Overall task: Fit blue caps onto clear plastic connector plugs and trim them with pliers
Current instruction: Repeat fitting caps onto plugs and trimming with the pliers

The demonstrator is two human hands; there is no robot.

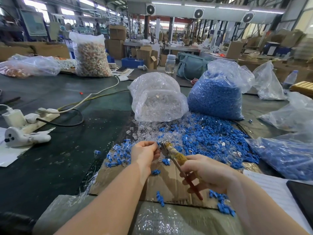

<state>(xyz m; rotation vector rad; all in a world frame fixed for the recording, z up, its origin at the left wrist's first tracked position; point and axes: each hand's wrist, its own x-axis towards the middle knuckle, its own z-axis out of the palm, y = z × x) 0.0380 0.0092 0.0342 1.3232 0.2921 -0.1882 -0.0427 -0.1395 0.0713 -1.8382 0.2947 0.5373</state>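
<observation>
Head cam, L fingers (155,146) pinch capped plug (158,144) at pliers (176,156) tip, R fingers (194,168) grip handles.

Small part at the pliers' tip unclear

The piece (158,145) pinched by the left hand's fingers (153,145) is too small and blurred to identify.

Big factory hall, daylight through high windows (33,4) at left, strip lights overhead. Long grey ventilation duct (220,13) with three round fans across the ceiling. Stacked brown cardboard boxes (116,39) and cluttered workbenches (177,47) behind; dark green table surface (59,150) up front.
</observation>
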